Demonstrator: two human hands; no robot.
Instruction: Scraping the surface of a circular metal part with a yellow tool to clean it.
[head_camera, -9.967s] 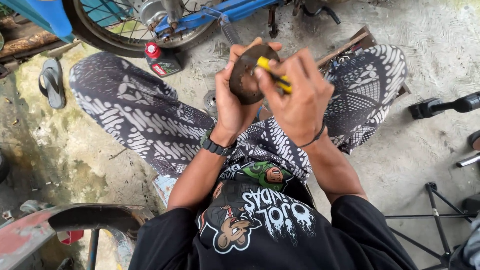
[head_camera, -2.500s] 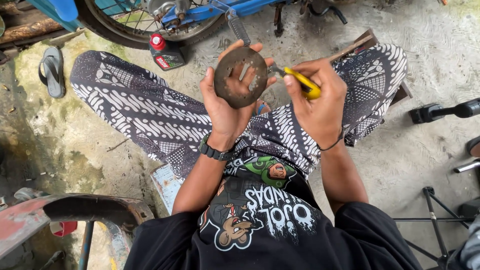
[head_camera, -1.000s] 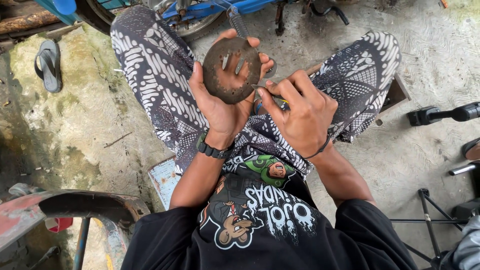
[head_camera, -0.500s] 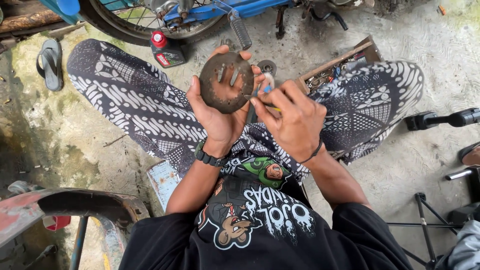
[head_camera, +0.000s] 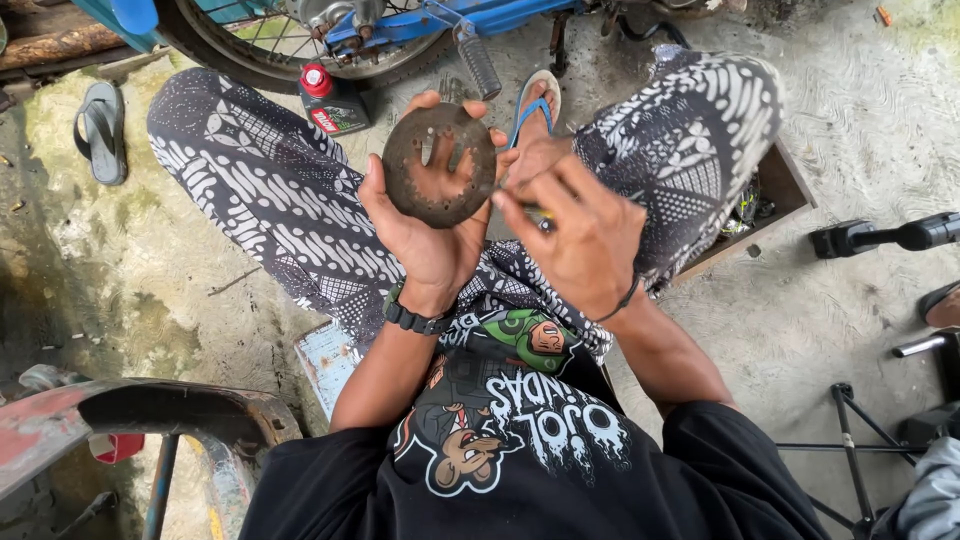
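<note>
Bare, stained concrete floor (head_camera: 880, 130) fills the frame, with a blue bike (head_camera: 400, 25) and its spoked wheel along the top edge and a small dark bottle with a red cap (head_camera: 328, 100) standing just below it in the upper middle. A grey sandal (head_camera: 100, 130) lies at the upper left, and a shallow wooden box (head_camera: 770, 195) of small parts sits at the right, partly under my patterned trouser leg. I am seated on the floor, knees spread.

My left hand (head_camera: 425, 235) is in the upper centre of the frame, palm toward me, fingers curled round the rim of a rusty round metal disc (head_camera: 438, 165) with slots and small holes; it is closed firmly on the disc and holds it upright. My right hand (head_camera: 585, 240) is just right of the disc, fingers folded tight on a small tool (head_camera: 540, 213) of which only a yellow bit shows; its working end is hidden, so I cannot say what kind it is or whether it touches the disc.

I judge the step in hand to be working on the disc's right edge or back with that tool. The next move calls for a steady left grip, the disc tilted so the spot is in view, and the tool tip brought in with care so it does not slip onto the palm
</note>
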